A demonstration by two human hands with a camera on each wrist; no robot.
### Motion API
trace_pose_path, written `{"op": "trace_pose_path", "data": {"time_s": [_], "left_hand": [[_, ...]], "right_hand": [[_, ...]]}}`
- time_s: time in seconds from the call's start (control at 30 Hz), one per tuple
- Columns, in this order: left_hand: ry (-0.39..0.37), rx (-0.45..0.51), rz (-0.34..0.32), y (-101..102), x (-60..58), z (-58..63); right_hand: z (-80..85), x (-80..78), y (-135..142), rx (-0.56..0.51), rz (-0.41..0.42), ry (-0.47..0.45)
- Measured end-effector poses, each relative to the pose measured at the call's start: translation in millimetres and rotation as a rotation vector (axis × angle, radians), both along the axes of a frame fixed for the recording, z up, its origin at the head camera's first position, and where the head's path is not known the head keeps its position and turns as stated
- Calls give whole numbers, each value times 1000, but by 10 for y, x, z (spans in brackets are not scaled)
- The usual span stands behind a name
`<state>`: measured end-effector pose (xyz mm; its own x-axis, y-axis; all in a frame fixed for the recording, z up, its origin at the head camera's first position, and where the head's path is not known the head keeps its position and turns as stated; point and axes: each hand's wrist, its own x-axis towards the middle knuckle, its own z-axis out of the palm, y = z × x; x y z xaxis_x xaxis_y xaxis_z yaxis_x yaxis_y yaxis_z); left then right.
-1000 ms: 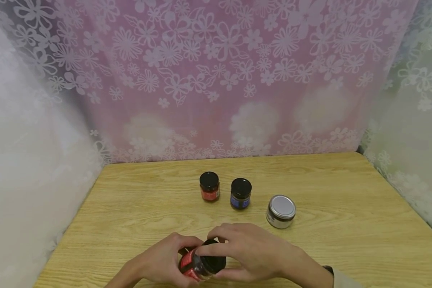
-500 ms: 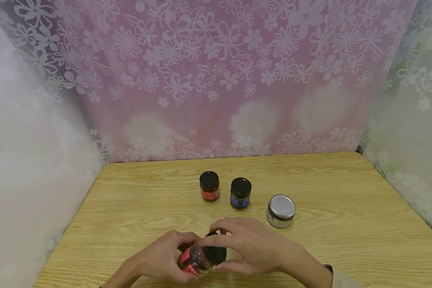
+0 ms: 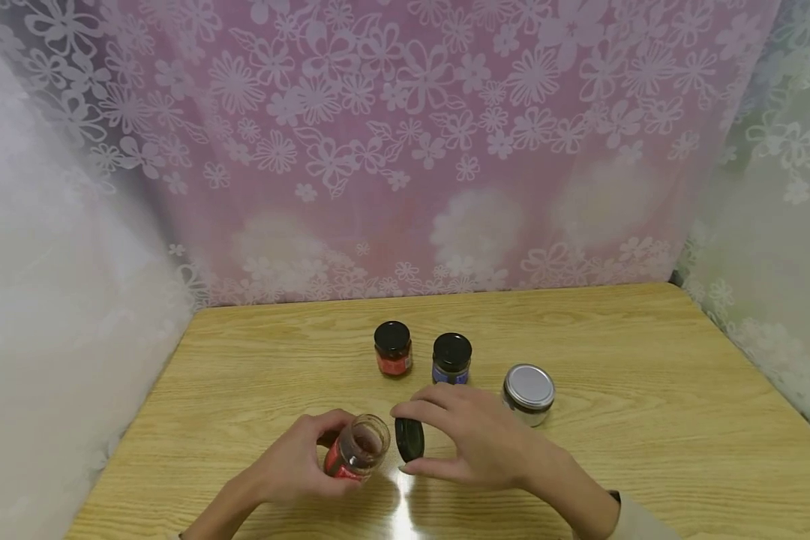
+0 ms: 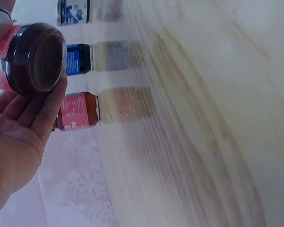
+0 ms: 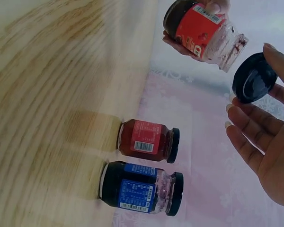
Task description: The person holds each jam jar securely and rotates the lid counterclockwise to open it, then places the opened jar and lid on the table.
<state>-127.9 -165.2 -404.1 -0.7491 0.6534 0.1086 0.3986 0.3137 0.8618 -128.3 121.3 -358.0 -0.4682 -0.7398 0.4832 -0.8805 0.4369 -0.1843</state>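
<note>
My left hand (image 3: 304,459) grips an uncapped glass jam jar (image 3: 358,450) with a red label. Dark red jam sits low inside, and smears cling to the glass near its mouth, as the right wrist view shows. The jar is held up off the table, its round base (image 4: 48,59) facing the left wrist camera. Just right of its mouth, my right hand (image 3: 479,435) pinches a black lid (image 3: 409,439) between thumb and fingers. That lid is tipped on edge, its inner side (image 5: 258,80) showing in the right wrist view, apart from the jar.
Beyond the hands stand a capped red-labelled jar (image 3: 394,361), a blue-labelled jar (image 3: 451,356) with a black lid, and a wide jar (image 3: 529,390) with a silver lid, partly behind the right hand. The wooden table (image 3: 256,360) ends at a flowered pink curtain (image 3: 378,225).
The black lid has come off the jar and now stands apart from it in the right hand. The left hand has shifted up a little, and the jar's open mouth shows.
</note>
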Motion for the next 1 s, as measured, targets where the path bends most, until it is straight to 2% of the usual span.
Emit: {"op": "trace_pose_path", "data": {"time_s": [0.13,0.4,0.63,0.8,1.0], "left_hand": [[25,1,75,-36,-44,-13],[56,-10,174,-82,-129,-35],[27,-10,262,-131,-202,-69],[40,-15,374,-136,-263,-100],[26,29,493,-166,-362,-136]], "right_hand": [[-18,-27,-9,-12,-53,-31],[-46,-55,-33,-25,-96,-63],[-80,-74,-57,-7,-139,-102],[-102,-80,-68,8,-152,-118],[-141,-87,-84,8,-153,-131]]}}
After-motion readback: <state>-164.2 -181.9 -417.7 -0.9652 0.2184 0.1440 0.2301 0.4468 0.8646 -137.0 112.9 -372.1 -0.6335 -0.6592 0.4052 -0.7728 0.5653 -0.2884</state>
